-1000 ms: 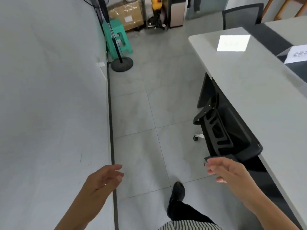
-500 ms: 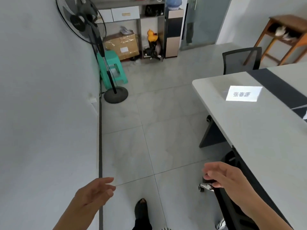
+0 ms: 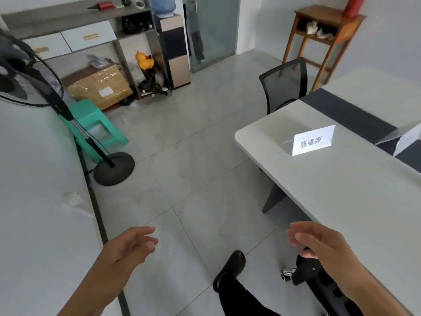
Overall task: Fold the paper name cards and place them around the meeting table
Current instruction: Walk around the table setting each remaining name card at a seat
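A pale wall (image 3: 34, 201) fills the left side of the frame, and grey floor tiles (image 3: 182, 167) run up the middle. The white meeting table (image 3: 341, 190) takes the right side, with a dark strip (image 3: 346, 112) across it toward the upper right. At the upper left stands a grey shelf unit (image 3: 75, 35) with a cardboard box (image 3: 100, 86) under it and a yellow toy duck (image 3: 144, 60) beside that. A standing fan (image 3: 27, 83) leans in from the left edge, its round base (image 3: 114, 168) on the tiles, just in front of a green plastic stool (image 3: 98, 126). A black mesh chair (image 3: 283, 84) sits at the far end of the table, and a wooden side table (image 3: 323, 35) stands in the upper right corner. One folded name card (image 3: 313, 141) stands upright near the table's rounded corner, printed side facing the camera. At the bottom of the frame, the left hand (image 3: 129, 246) and right hand (image 3: 319, 245) both hang empty, fingers loosely spread. A black shoe (image 3: 231, 267) steps between them.
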Motion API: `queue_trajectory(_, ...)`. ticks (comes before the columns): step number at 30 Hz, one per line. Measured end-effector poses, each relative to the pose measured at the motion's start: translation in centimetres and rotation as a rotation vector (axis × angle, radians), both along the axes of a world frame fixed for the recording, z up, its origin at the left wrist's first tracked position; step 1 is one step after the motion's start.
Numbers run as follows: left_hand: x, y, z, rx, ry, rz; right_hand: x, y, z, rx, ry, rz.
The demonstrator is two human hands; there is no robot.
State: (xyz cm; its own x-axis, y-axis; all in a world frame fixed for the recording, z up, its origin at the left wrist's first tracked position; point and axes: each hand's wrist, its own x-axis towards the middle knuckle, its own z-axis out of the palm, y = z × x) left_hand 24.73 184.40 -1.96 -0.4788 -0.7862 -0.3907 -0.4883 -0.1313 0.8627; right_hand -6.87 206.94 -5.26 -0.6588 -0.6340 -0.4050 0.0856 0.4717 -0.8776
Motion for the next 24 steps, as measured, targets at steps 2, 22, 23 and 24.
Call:
queue_trajectory(2, -3.1, -3.1, -0.5, 0.005, -0.027, -0.045, -2.4, -2.2, -1.1, 0.002, -0.004, -0.040)
queue_trajectory(22, -34.1, -26.1, 0.4, 0.056, -0.106, -0.509, -23.8, -18.2, -7.1, 0.061, -0.086, -0.557)
queue_trajectory(23, -35.5, -27.0, 0.2, 0.055, -0.111, -0.541, -24.4, -18.6, -7.5, 0.076, -0.081, -0.590)
queue_trajectory(24, -36.8, -28.1, 0.0, 0.055, -0.115, -0.571, -25.0, -19.1, -8.0, 0.095, -0.078, -0.621)
